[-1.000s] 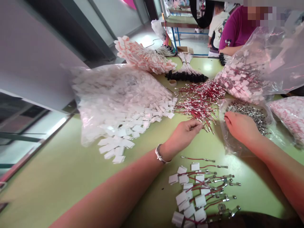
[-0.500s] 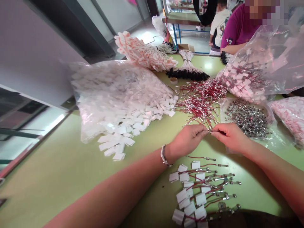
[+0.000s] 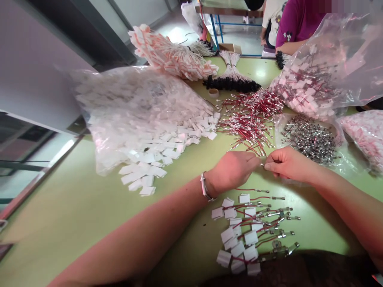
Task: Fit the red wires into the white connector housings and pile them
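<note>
My left hand (image 3: 239,169) is closed, its fingertips pinched together just in front of a heap of red wire leads (image 3: 249,125). Opposite it, my right hand (image 3: 285,164) pinches with thumb and forefinger. Between the two sets of fingertips a small shiny metal-ended part (image 3: 262,164) shows; the rest of it is hidden by the fingers. Below the hands lie several red wires with glass fuses (image 3: 278,198) at their right ends, many with white plastic housings (image 3: 250,238) at the left.
A clear bag of white housings (image 3: 143,107) spills onto the green table (image 3: 89,223) at left. An open bag of loose fuses (image 3: 311,137) lies right of the wires. Behind are bundled white cables (image 3: 233,67), a tape roll (image 3: 213,93), more bags and a person in purple (image 3: 295,26).
The view has tilted down slightly, so the table's contents sit higher. My left hand has turned, its back now more toward me. Both hands stay close together around the small part.
</note>
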Tool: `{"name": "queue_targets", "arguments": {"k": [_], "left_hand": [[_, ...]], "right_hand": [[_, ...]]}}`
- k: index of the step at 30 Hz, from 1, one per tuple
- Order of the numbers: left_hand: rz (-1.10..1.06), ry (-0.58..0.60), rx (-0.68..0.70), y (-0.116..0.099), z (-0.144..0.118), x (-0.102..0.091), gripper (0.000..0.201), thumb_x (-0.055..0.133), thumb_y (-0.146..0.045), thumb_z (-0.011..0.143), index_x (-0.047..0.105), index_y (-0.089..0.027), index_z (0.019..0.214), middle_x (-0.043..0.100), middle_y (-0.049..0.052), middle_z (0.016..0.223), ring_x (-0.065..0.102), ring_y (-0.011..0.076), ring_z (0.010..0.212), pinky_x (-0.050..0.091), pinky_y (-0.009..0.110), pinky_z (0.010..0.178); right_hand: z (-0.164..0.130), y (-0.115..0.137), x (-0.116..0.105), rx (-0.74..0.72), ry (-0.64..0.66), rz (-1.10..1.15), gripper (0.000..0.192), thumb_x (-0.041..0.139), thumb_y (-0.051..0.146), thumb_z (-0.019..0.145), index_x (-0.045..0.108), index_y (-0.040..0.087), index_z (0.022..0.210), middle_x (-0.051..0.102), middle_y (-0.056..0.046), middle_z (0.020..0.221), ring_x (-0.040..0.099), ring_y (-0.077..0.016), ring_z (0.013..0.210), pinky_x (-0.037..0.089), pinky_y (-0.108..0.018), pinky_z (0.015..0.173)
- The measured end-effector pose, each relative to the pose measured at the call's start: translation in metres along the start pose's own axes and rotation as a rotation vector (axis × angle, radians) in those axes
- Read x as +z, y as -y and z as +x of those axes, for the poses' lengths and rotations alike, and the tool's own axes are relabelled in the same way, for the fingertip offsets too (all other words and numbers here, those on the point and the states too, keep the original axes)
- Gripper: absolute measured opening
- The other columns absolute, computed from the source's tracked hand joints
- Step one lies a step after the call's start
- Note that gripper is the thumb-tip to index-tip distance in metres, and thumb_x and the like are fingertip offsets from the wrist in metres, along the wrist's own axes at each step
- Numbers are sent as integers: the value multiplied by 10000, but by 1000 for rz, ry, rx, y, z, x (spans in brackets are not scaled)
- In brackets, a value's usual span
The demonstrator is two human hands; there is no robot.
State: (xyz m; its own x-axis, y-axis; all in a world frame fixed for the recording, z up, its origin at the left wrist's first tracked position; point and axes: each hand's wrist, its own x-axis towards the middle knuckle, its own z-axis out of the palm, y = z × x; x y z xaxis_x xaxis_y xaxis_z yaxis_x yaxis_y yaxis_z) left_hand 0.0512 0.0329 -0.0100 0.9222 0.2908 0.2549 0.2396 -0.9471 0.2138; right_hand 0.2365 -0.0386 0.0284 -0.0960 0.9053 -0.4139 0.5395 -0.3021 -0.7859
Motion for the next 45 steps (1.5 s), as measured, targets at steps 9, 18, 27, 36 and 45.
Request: {"name": "queue_targets", "arguments": {"k": [9, 18, 27, 36, 45], "left_hand": [[-590, -158, -193, 1, 6, -3, 233, 440, -258, 912, 626, -164, 806, 668, 22, 756, 578, 108, 687, 467, 237, 669], [-778, -87, -219, -1, 8, -8, 230, 464, -256, 892, 645, -156, 791, 664, 10, 730, 559, 91, 653, 463, 211, 633], [-431, -150, -185, -1, 4, 1, 267, 420, -259, 930, 615, -149, 785, 624, 6, 681, 541, 96, 616, 440, 219, 599], [139, 3, 163, -9, -4, 0, 308, 303, -106, 917, 582, -159, 798, 531, 16, 619, 491, 130, 561, 345, 257, 503], [-161, -72, -39, 17, 17, 0, 276, 371, -269, 970, 621, -153, 987, 600, 77, 914, 533, 187, 868, 452, 325, 781]], "right_hand": [[-1, 1, -4, -78, 21, 175, 201, 579, 309, 821, 566, 193, 656, 531, 55, 519, 350, -40, 372, 250, -204, 366], [9, -18, -9, -96, 219, 403, 247, 590, 433, 817, 614, 189, 786, 489, 81, 521, 289, -36, 366, 177, -202, 365], [3, -3, -4, -115, -89, -76, 242, 566, 280, 829, 554, 185, 607, 559, 29, 535, 406, -74, 462, 325, -246, 485], [0, -2, -4, 121, 191, 119, 273, 569, 310, 828, 512, 192, 589, 496, 65, 490, 324, -49, 368, 242, -219, 381], [2, -3, -5, -129, 96, -371, 325, 564, 377, 815, 560, 193, 547, 536, 25, 501, 379, -83, 452, 313, -260, 493]]}}
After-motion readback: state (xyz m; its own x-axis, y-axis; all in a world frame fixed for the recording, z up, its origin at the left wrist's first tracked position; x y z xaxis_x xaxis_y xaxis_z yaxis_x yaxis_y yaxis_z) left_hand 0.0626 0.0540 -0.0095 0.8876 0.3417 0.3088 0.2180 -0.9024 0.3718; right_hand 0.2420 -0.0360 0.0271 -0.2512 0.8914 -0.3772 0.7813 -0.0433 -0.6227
